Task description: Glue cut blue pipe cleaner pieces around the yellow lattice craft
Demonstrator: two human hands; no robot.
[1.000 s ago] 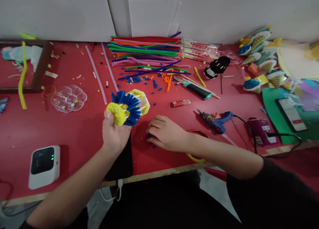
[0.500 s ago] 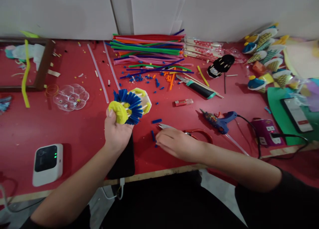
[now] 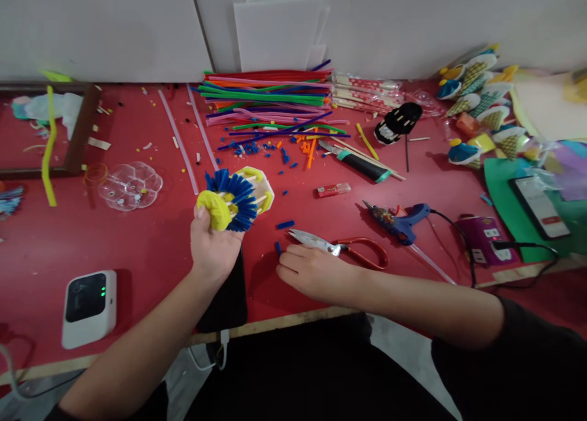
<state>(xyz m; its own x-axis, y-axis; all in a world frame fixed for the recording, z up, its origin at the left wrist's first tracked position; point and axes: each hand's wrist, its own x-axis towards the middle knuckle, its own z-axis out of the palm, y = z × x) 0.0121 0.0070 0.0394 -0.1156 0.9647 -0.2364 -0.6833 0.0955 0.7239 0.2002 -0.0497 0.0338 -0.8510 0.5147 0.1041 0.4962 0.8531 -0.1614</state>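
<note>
My left hand (image 3: 213, 250) is closed on a pipe-cleaner craft (image 3: 239, 200), raised above the table. It has a yellow disc at the near end, a ring of short blue pieces in the middle, wooden sticks, and a white, yellow-edged base at the far end. My right hand (image 3: 321, 274) rests low over the table with its fingers curled together and pointing down; whatever is under the fingertips is hidden. Beside those fingers lies a short blue pipe-cleaner piece (image 3: 278, 248), with another blue piece (image 3: 285, 224) farther back. Scissors (image 3: 362, 250) with red handles lie just behind this hand.
Pipe cleaners (image 3: 270, 94) are piled at the back. A utility knife (image 3: 362, 164), a red lighter-like item (image 3: 332, 190) and a corded glue gun (image 3: 398, 222) lie to the right. A black flat device (image 3: 229, 299) sits by the front edge, and a white device (image 3: 89, 308) stands left.
My right hand has shifted slightly left and toward me, uncovering more of the scissors. A small blue piece by its fingertips is no longer visible. My left hand still holds the craft.
</note>
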